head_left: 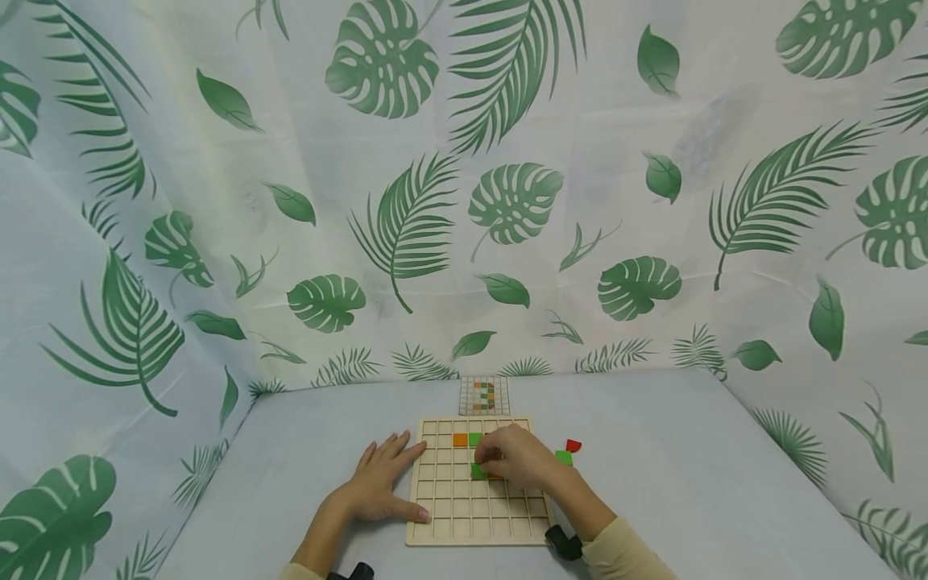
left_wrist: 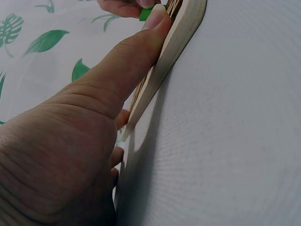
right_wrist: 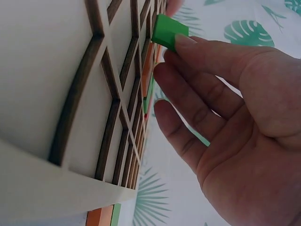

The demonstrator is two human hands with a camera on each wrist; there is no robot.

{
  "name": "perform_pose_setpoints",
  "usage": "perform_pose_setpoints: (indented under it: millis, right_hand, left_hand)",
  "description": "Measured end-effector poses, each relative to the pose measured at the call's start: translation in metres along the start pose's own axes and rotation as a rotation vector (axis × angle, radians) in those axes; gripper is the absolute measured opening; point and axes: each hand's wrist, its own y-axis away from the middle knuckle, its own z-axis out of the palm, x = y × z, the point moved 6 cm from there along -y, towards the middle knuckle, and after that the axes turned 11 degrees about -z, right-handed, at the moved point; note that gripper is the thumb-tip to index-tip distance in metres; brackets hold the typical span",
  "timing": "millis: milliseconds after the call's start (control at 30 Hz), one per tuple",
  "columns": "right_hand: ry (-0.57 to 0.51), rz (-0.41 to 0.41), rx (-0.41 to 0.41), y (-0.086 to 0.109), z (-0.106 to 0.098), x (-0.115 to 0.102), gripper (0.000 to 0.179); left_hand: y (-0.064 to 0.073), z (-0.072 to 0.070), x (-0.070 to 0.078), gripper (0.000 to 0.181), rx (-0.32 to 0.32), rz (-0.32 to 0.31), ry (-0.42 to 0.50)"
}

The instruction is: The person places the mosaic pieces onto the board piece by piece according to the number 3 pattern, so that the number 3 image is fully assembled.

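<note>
A wooden grid board lies on the table. My left hand rests at its left side, fingers spread, its thumb and a fingertip on the board's edge. Over the middle of the board, my right hand pinches a green square tile between thumb and forefinger, held tilted close above the grid. An orange tile and a green one sit side by side in an upper row. Part of another orange tile shows below the right hand, which covers other cells.
Behind the board lies a small card printed with a grid and a coloured pattern. A red rounded piece and a loose green piece are right of the board. Leaf-printed cloth hangs behind the table.
</note>
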Motion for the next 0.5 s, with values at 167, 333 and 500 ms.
perform_pose_setpoints:
  millis: [167, 333, 500]
  right_hand:
    - [0.004, 0.007, 0.001, 0.0003, 0.0014, 0.0013, 0.011]
    - [0.018, 0.017, 0.003, 0.0004, 0.0016, 0.0007, 0.01]
    - [0.024, 0.025, 0.009, 0.0007, 0.001, -0.0002, 0.007]
  left_hand:
    - [0.0002, 0.0004, -0.0002, 0.116, -0.003, -0.003, 0.005]
    - [0.0007, 0.0, -0.0001, 0.116, -0.001, 0.0, 0.005]
    - [0.001, -0.001, 0.0009, 0.116, 0.001, 0.005, 0.008]
